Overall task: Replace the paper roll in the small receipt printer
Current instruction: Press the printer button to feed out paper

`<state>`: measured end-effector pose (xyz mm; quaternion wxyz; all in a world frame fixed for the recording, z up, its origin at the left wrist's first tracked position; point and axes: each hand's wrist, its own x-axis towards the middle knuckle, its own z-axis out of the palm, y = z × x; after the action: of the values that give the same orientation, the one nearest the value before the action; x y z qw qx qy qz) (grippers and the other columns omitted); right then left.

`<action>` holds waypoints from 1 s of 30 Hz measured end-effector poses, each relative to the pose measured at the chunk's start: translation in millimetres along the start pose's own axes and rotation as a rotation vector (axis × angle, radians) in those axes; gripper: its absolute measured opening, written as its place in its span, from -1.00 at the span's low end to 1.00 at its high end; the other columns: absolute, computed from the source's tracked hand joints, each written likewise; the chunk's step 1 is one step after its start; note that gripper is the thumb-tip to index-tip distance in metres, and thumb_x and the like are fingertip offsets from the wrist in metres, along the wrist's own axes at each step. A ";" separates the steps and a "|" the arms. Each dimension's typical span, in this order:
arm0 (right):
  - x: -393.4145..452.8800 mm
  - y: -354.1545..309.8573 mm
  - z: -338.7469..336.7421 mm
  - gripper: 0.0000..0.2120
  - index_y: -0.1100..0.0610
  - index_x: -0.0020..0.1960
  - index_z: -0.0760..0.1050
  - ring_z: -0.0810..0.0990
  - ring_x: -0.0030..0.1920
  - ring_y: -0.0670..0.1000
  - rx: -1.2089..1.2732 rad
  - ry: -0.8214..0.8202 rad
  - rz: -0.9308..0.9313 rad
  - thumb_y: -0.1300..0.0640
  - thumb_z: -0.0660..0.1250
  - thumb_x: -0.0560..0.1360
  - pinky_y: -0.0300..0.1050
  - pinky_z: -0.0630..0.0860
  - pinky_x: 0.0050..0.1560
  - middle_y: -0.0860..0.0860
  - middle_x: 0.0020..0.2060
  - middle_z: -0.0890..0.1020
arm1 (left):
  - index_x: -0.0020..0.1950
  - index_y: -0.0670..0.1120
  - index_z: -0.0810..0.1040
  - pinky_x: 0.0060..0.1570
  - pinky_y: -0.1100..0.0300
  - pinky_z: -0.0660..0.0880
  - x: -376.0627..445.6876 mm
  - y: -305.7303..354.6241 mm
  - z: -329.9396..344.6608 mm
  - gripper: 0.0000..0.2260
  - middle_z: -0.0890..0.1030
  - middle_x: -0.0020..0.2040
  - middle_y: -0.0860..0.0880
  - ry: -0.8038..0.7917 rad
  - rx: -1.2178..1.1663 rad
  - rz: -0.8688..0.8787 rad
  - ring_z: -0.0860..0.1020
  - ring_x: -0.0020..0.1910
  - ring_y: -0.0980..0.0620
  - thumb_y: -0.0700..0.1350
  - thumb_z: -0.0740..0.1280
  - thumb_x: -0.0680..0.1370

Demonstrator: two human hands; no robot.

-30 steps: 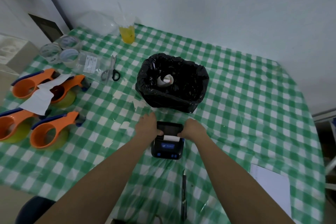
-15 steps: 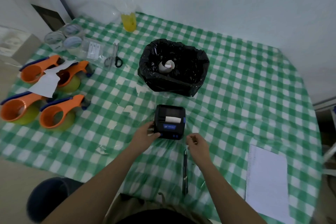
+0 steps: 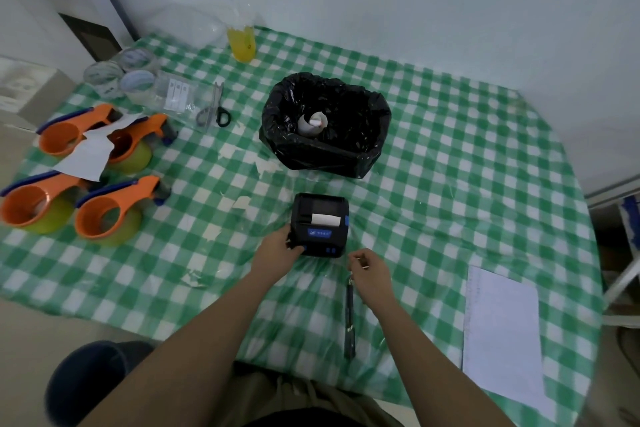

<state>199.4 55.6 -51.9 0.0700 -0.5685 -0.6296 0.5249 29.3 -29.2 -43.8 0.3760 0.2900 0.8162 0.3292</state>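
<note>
Checked tablecloth (image 3: 450, 156): printer (image 3: 319, 225) upright, buttons toward person; left hand (image 3: 277, 251) gripping it, right hand (image 3: 369, 267) loosely curled.

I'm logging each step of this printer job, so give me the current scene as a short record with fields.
printer: small black receipt printer on the checked tablecloth, lid closed, white paper strip showing at the slot
left hand: left hand touching the printer's near left corner
right hand: right hand off the printer, fingers curled, above the pen
bin: black-lined bin beyond the printer, a paper roll inside
right of table: white sheet
</note>
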 end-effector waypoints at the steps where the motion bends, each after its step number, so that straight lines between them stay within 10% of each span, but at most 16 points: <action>1: 0.1 0.4 0.0 -0.91 0.12 -0.08 0.51 0.53 -0.25 0.04 -0.003 -0.002 -0.003 0.19 0.23 0.54 0.02 0.53 -0.14 0.03 -0.23 0.58 | 0.23 -0.14 0.49 0.07 0.08 0.50 0.8 0.0 0.6 -0.65 0.63 0.13 -0.19 0.004 0.017 0.003 0.59 0.08 -0.13 -0.23 0.37 0.44; 30: 13.6 11.1 -0.8 -0.88 0.14 -0.12 0.51 0.48 -0.32 0.02 0.071 -0.061 -0.070 0.26 0.23 0.53 -0.12 0.45 -0.29 0.07 -0.26 0.58 | 0.04 -0.23 0.60 -0.03 0.04 0.51 4.4 -0.5 3.2 -0.77 0.67 -0.02 -0.22 0.018 0.066 -0.045 0.61 -0.02 -0.15 -0.21 0.40 0.40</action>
<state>202.4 64.6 -66.7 0.0891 -0.5270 -0.6319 0.5612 29.4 -25.3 -47.7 0.3662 0.2809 0.8362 0.2963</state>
